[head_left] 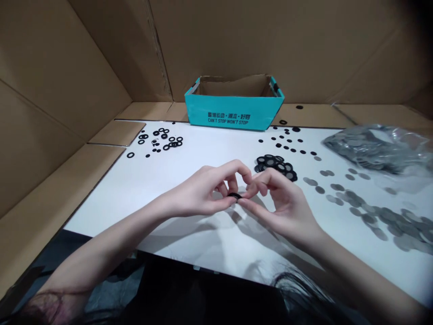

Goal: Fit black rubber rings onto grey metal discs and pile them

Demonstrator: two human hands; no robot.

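Note:
Both hands meet over the front middle of the white table (111,198). Between the thumb and fingers of my left hand (213,189) is a small black ring (234,195), tilted and partly covered by the fingertips. My right hand (270,194) pinches the same ring from its right side. Whether a disc sits inside the ring, I cannot tell. Just behind my right hand lies a pile of black rings with grey centres (270,163). Farther right, grey translucent discs (368,210) are spread over the table.
A turquoise box (233,110) with printed lettering stands at the back. Loose black rings (164,136) lie at the left rear, small black discs (286,147) at the right rear. A clear plastic bag (379,149) full of grey discs rests at the right. Cardboard walls (253,40) enclose the table.

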